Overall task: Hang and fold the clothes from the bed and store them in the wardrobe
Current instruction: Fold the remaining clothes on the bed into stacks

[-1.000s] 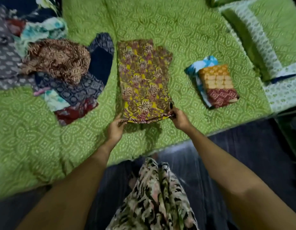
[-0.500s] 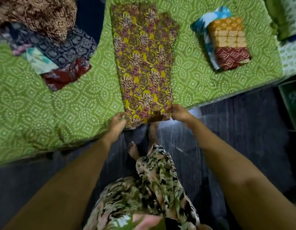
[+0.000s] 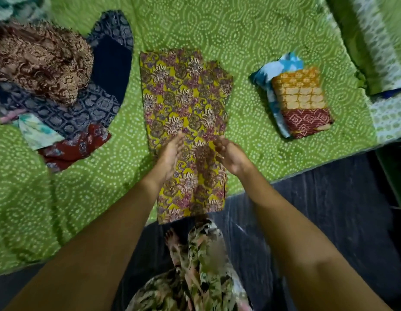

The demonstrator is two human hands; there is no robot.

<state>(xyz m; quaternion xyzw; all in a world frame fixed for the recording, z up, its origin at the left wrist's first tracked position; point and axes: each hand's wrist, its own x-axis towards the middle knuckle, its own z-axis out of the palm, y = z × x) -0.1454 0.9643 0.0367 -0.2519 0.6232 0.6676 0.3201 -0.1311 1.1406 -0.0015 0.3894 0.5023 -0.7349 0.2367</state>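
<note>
Yellow floral cloth point(image 3: 184, 104) flat on green bed point(image 3: 251, 30), near end over the edge, left hand point(image 3: 170, 153) and right hand point(image 3: 231, 156) above it, each grip apart, fingers straight, folded stack point(image 3: 300, 102) right, clothes pile point(image 3: 49, 75) left

A yellow floral garment point(image 3: 186, 104) lies flat on the green bed point(image 3: 240, 30), near end draped over its edge

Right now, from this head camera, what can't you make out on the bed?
Head view, left hand and right hand: motion-blurred, so contact with the yellow floral cloth is unclear.
Head view, pile of unfolded clothes: cut off by the left edge and overlapping, so no count.
Head view, blue cloth: mostly covered by the orange and red folded cloth.
</note>
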